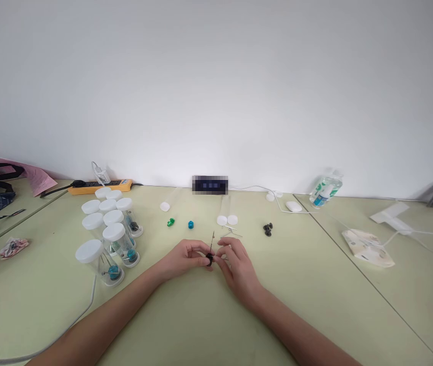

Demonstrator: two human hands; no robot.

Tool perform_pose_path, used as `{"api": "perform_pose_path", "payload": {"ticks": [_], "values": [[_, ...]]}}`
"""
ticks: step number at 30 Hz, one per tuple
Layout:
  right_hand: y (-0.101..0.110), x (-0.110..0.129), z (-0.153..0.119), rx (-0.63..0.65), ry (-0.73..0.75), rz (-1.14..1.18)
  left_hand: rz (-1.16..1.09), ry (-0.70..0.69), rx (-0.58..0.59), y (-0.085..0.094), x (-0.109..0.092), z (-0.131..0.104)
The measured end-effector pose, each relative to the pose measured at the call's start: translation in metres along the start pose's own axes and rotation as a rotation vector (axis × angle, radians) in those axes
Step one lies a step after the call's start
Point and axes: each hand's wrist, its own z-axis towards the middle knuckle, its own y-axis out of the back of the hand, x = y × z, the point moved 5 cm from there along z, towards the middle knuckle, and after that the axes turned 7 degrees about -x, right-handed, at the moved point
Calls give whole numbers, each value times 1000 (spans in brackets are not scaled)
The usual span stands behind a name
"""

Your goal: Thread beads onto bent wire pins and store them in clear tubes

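My left hand (186,258) pinches a small black part (209,258) between thumb and fingers, low in the middle of the view. A thin metal rod (212,241) stands up from that part. Close on its right, my right hand (237,263) has thumb and index finger pressed together at a thin piece beside the black part; the piece is too small to name. Just beyond the hands lie thin metal rods (231,233). Farther back are a blue piece (191,224), a green piece (171,222) and several black pieces (267,229).
Several clear tubes with white caps (89,251) stand at the left, by a white cable. An orange power strip (99,187), a dark digital display (210,185) and a clear bottle (326,190) line the wall. Two tubes lie behind the rods, near white caps (232,219).
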Motion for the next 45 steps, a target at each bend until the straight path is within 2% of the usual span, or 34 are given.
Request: {"api": "perform_pose_path", "payload": {"ticks": [21, 39, 45], "values": [[1, 0, 1, -2, -5, -7, -3, 23, -33, 1, 2, 0], [-1, 2, 2, 13, 12, 6, -8, -4, 8, -1, 2, 1], [0, 1, 1, 8, -2, 7, -5, 11, -17, 0, 0, 0]]}}
